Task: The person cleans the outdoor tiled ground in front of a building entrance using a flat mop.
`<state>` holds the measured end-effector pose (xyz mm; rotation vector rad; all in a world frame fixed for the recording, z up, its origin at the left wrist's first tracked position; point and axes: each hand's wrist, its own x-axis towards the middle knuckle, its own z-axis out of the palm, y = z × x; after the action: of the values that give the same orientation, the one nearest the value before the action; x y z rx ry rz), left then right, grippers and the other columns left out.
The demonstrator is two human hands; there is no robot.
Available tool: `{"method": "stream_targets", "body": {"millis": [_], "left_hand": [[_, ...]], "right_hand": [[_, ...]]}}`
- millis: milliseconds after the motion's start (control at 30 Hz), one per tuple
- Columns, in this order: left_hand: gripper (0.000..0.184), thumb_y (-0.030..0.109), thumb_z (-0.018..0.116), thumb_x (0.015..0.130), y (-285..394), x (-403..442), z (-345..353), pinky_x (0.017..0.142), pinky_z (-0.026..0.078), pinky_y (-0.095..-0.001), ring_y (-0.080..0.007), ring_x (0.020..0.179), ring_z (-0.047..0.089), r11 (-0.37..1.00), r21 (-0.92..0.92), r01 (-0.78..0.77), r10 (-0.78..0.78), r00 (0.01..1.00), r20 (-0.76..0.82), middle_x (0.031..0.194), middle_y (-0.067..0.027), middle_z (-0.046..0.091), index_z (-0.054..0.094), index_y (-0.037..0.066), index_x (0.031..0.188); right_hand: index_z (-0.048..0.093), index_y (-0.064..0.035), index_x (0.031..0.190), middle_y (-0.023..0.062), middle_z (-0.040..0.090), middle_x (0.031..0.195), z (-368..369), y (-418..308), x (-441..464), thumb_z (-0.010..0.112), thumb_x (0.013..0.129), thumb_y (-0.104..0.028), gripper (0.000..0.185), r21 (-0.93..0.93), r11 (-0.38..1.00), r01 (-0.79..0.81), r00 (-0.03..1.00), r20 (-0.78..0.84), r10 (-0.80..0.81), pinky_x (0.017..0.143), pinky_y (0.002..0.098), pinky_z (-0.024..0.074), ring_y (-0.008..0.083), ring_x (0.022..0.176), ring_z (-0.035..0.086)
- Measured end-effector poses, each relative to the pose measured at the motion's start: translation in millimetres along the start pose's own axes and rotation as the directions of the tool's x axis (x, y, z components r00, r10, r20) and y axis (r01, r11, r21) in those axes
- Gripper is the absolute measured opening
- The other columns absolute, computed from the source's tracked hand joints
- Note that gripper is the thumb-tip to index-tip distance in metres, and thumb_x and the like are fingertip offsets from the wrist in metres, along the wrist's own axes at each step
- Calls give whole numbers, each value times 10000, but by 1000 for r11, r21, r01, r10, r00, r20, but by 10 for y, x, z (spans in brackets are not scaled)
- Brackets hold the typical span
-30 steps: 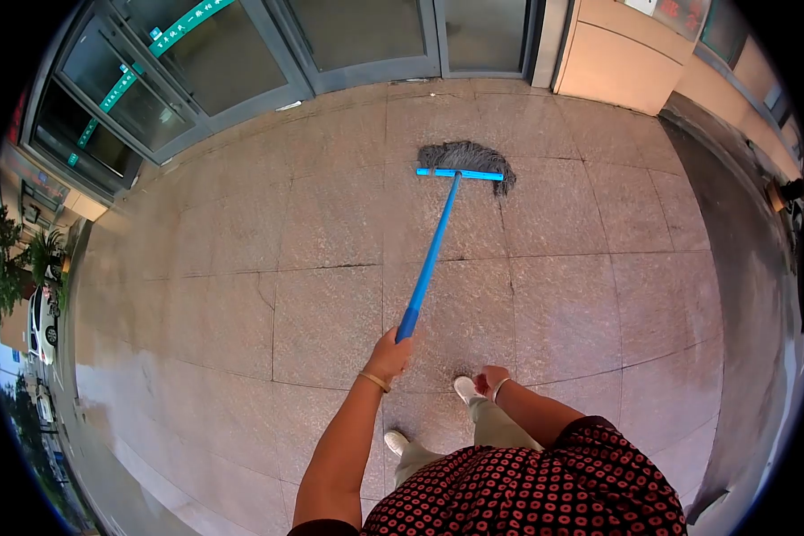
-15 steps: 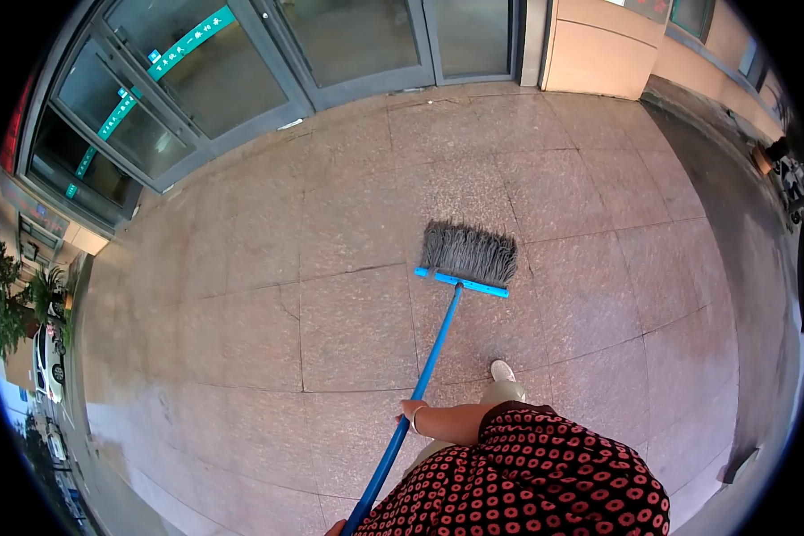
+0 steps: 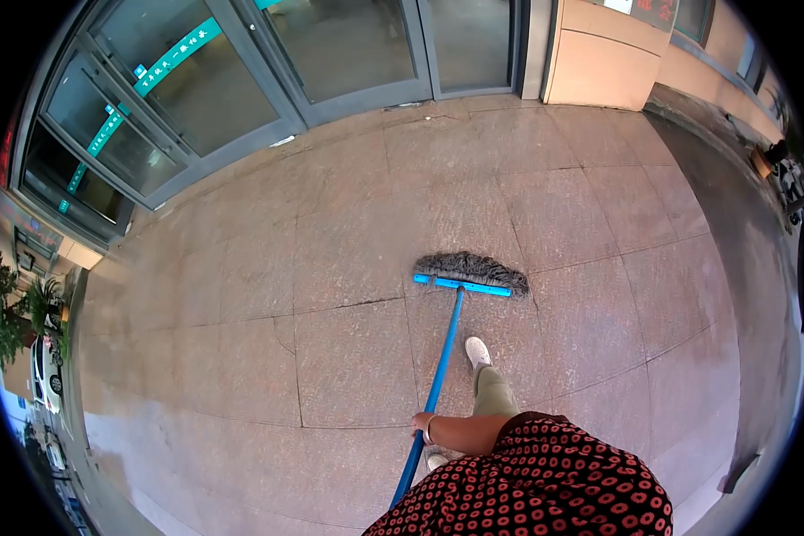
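A mop with a blue handle (image 3: 445, 357) and a grey string head (image 3: 472, 267) lies against the stone floor (image 3: 348, 357), its strings bunched on the far side of the blue bar (image 3: 464, 285). My right hand (image 3: 422, 423), with a bracelet at the wrist, is wrapped round the handle's lower middle. The handle runs down from there to the patterned shirt (image 3: 545, 482). My left hand is out of view, below the frame or behind the shirt. One white shoe (image 3: 477, 351) is just below the mop head.
Grey-framed glass doors (image 3: 348, 54) with green strips stand along the top left. A beige wall block (image 3: 603, 62) is at the top right. Dark wet ground (image 3: 715, 196) borders the paving on the right. Plants (image 3: 40, 304) and a white car (image 3: 45, 371) are far left.
The mop head has come closer to me since the first frame, and lately its strings have bunched up. My right hand has taken hold of the handle; my left hand has left the view.
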<state>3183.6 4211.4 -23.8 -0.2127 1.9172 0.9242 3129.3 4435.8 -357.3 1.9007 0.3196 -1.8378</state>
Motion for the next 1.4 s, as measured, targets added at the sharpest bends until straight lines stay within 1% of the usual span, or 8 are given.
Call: {"method": "stream_targets", "body": {"millis": [67, 267, 433, 667, 900, 1200, 1267, 1400], "left_hand": [[271, 125, 462, 780, 422, 481, 242, 598, 402, -183, -69, 651, 480, 1000, -14, -6, 7, 1000, 18, 762, -34, 532, 463, -17, 1010], [239, 182, 472, 768, 2459, 2066, 1176, 312, 317, -179, -59, 375, 408, 997, -24, -68, 71, 988, 137, 623, -22, 488, 492, 32, 952], [180, 248, 428, 792, 4351, 3468, 2122, 294, 308, -217, -74, 370, 380, 973, 85, -217, 193, 956, 222, 583, -19, 444, 464, 72, 807], [160, 62, 525, 676, 5841, 4447, 3953, 275, 292, -240, -115, 371, 406, 952, 61, -299, 253, 887, 385, 502, -45, 400, 367, 43, 677], [318, 21, 498, 637, 5056, 3804, 3871, 315, 393, -286, -160, 440, 503, 888, 246, -389, 272, 875, 400, 597, -110, 475, 295, -11, 880], [538, 113, 478, 660, 3679, 2583, 1520, 446, 420, -313, -226, 498, 530, 769, 585, -257, -21, 905, 425, 633, -153, 503, 237, 58, 1138], [567, 83, 489, 655, 3112, 2410, 874, 446, 421, -309, -216, 495, 530, 595, 648, -475, 149, 858, 492, 653, -157, 509, 220, 56, 1154], [510, 31, 470, 690, 2824, 1326, -278, 522, 421, -263, -185, 569, 513, 723, 474, -503, 220, 818, 532, 671, -78, 481, 287, 56, 1165]], "right_hand": [[463, -51, 807, 89, 485, 706, -22, -786, -118, 487, 723, -143, 127, 216, 971, 105, 990, 70, -123, 495, 367, 426, 216, 594, 502], [427, -106, 936, 70, 472, 739, -436, -3031, -1042, 488, 723, -210, 245, -82, 732, 676, 730, 202, -652, 527, 355, 444, 195, 626, 494], [435, -105, 921, 88, 500, 749, -1376, -3416, -1175, 454, 767, -226, 197, 478, 819, 318, 811, 311, -496, 513, 330, 445, 177, 633, 517], [423, -70, 842, 81, 509, 683, -2521, -2982, -700, 406, 795, -176, 117, 744, 652, 146, 942, 97, -321, 470, 305, 426, 164, 542, 502], [441, -53, 783, 89, 503, 627, -2550, -2838, -428, 385, 779, -184, 143, 644, 738, 203, 969, -25, -245, 410, 309, 399, 180, 499, 492], [430, -36, 872, 115, 497, 745, -1620, -3301, -510, 430, 760, -241, 233, 525, 780, 339, 902, 55, -429, 501, 345, 434, 217, 621, 519], [415, -28, 901, 125, 495, 763, -1223, -3187, -583, 432, 762, -254, 266, 493, 803, 336, 908, 57, -415, 522, 351, 439, 228, 639, 521], [382, -5, 935, 154, 494, 770, -43, -2548, -969, 426, 773, -299, 339, 427, 870, 246, 923, 170, -345, 530, 365, 449, 254, 626, 522]]}}
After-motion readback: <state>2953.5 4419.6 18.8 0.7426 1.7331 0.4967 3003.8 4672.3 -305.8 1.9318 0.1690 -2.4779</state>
